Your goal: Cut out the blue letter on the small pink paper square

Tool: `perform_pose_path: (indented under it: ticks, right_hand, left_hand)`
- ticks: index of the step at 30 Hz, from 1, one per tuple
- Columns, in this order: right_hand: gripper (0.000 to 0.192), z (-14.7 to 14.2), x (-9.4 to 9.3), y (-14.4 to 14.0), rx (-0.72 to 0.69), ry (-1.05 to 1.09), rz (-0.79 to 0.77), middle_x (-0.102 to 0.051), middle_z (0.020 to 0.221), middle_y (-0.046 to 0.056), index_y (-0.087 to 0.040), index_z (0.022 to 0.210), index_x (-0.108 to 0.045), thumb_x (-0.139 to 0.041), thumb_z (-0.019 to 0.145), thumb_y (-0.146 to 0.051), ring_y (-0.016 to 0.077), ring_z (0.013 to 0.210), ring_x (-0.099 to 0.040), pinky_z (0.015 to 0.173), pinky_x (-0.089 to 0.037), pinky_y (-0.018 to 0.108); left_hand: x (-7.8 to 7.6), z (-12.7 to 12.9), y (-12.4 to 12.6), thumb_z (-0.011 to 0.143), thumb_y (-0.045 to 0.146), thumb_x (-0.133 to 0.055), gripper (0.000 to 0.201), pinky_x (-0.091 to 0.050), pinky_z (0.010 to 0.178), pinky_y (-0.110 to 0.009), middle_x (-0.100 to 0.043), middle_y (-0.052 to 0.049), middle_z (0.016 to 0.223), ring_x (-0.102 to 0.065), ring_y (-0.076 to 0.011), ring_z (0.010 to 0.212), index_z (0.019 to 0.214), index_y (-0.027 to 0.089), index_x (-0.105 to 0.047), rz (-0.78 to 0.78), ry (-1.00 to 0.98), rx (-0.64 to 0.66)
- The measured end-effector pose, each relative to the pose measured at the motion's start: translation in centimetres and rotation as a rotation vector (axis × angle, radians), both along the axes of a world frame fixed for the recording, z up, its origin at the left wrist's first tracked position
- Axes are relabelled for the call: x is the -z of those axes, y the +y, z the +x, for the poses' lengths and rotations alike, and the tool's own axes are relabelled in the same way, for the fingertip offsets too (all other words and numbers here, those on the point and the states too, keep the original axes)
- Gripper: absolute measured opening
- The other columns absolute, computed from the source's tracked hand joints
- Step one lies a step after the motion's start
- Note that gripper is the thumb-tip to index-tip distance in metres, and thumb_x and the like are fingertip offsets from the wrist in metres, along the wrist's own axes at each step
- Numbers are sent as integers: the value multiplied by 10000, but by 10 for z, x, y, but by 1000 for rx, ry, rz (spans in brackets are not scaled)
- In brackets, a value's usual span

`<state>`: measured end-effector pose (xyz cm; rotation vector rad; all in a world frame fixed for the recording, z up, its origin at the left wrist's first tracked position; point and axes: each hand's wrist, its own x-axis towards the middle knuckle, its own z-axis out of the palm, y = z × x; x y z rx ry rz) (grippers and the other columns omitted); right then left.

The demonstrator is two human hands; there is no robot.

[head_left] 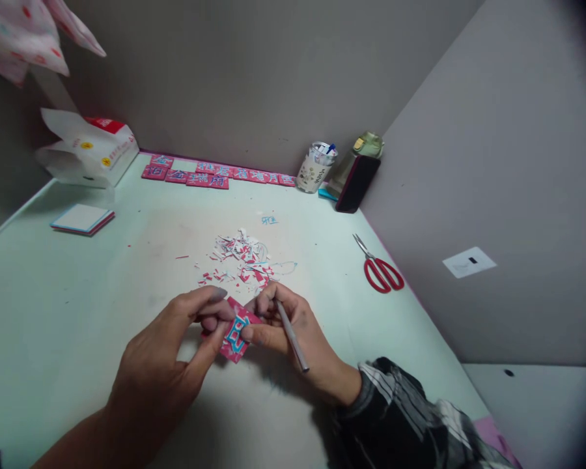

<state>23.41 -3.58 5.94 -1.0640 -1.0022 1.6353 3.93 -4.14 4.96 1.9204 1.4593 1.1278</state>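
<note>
My left hand point(168, 355) pinches a small red paper square point(235, 336) with a blue and white cut character on it, just above the pale green table point(53, 299). My right hand point(293, 335) touches the same square with thumb and fingertips and holds a thin grey craft knife point(292, 337) slanting down to the right. Just beyond both hands lies a pile of red and white paper scraps point(241, 257).
Red scissors point(381, 268) lie at the right near the wall. A row of finished red squares point(209, 174) lines the back edge, beside a cup of pens point(316, 168) and a dark case point(355, 182). A paper stack point(82, 219) and a tissue pack point(95, 151) sit at the left.
</note>
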Motion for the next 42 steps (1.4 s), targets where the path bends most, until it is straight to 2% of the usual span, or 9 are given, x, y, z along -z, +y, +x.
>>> perform_pose_path:
  ticks: [3,6,11,16,20,26,31,36,42]
  right_hand:
    - [524,1,-3,0,29,-27,23,-575,727,-72,-232,793,-539,-1019,630,-368,101,617,-453,596,-358,261]
    - [512,1,-5,0,32,-47,45,-581,736,-68,-231,788,-542,-1010,640,-375,106,636,-485,621,-404,269]
    - [492,0,-4,-2,28,-50,49,-576,749,-58,-229,795,-545,-1002,651,-340,109,654,-491,617,-407,262]
    - [470,-1,-2,-4,9,-85,69,-575,759,-47,-230,808,-555,-991,667,-339,116,657,-478,592,-386,260]
    - [474,-1,-1,-4,16,-103,53,-567,764,-45,-233,803,-549,-988,667,-350,127,674,-486,613,-399,274]
    - [472,-1,0,-3,56,-90,48,-556,734,-54,-234,790,-544,-989,658,-318,125,664,-478,608,-390,277]
    - [486,-1,-2,-3,60,-110,61,-586,766,-44,-239,792,-520,-981,674,-333,134,671,-517,629,-420,300]
    - [450,-4,-3,-5,79,-177,134,-606,807,-26,-238,789,-516,-947,718,-346,149,712,-531,668,-432,320]
    - [339,-6,-3,-10,100,-267,265,-612,770,-29,-252,780,-514,-852,785,-267,157,688,-539,642,-439,317]
  left_hand:
    - [-6,-1,2,944,515,-653,372,-628,865,-366,-801,-6,1033,-792,-243,962,1246,328,-544,-137,-62,26]
    - [-12,-1,8,870,575,-686,436,-666,825,-361,-801,-36,1008,-804,-257,955,1174,296,-543,-298,-173,54]
    - [-14,0,13,798,581,-726,522,-680,861,-391,-779,-63,1002,-802,-260,930,1174,267,-547,-410,-239,64]
    - [-13,-1,16,777,527,-751,482,-677,889,-404,-765,-46,941,-795,-253,891,1136,257,-575,-425,-261,62]
    - [-16,0,18,789,499,-740,428,-689,837,-370,-770,-47,921,-802,-257,902,1104,254,-587,-431,-291,81]
    - [-16,0,15,774,511,-757,456,-697,774,-328,-761,-31,905,-820,-251,852,1111,257,-585,-431,-325,56]
    - [-14,1,13,791,492,-753,446,-684,881,-361,-778,8,830,-826,-247,846,1151,284,-590,-396,-267,83]
    - [-15,1,13,823,495,-719,398,-666,926,-340,-804,12,835,-826,-238,866,1146,298,-597,-387,-227,102]
    - [-12,1,15,797,498,-705,430,-680,845,-325,-815,-5,881,-833,-258,872,1165,299,-604,-462,-186,108]
